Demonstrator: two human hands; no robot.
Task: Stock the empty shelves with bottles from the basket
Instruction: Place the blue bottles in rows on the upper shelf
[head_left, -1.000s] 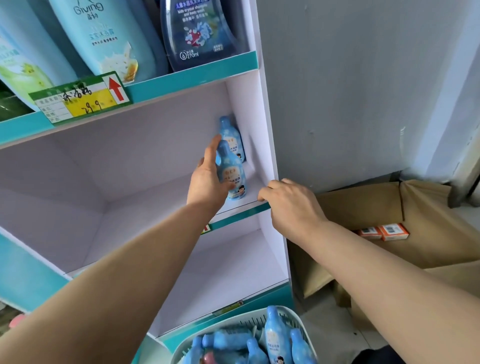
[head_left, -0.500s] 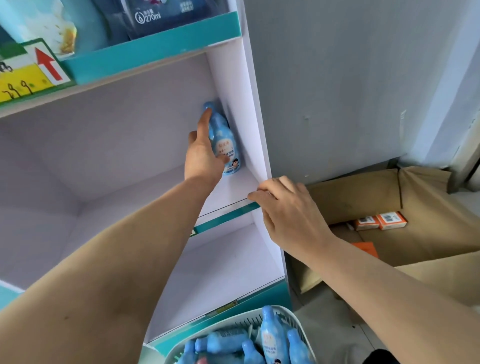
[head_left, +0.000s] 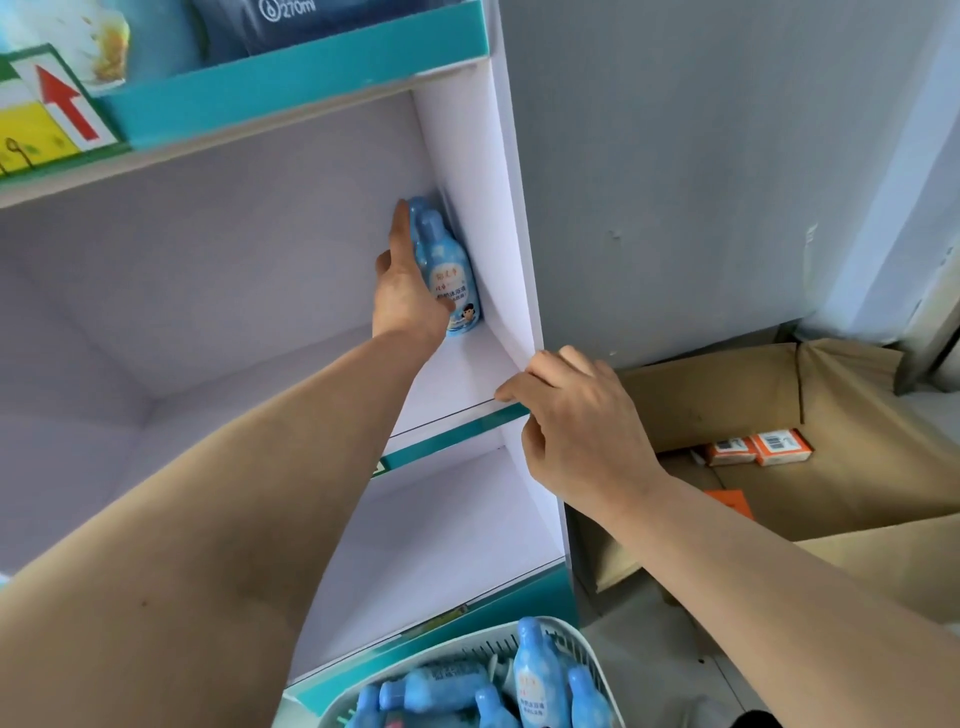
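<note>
The dark bottle (head_left: 311, 21) on top read "270ml". The price tag (head_left: 52, 119) carried a red up-arrow; Chinese print on the light-blue bottle (head_left: 449, 270) was too small to read.

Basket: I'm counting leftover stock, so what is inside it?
Several blue bottles: one upright, others lying down. The picture's bottom edge cuts off the basket, so the rest is unseen.

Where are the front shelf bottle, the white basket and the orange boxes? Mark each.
front shelf bottle (head_left: 453, 283): head view, on its label.
white basket (head_left: 483, 652): head view, on its slatted wall.
orange boxes (head_left: 781, 447): head view, on the right box's top.
</note>
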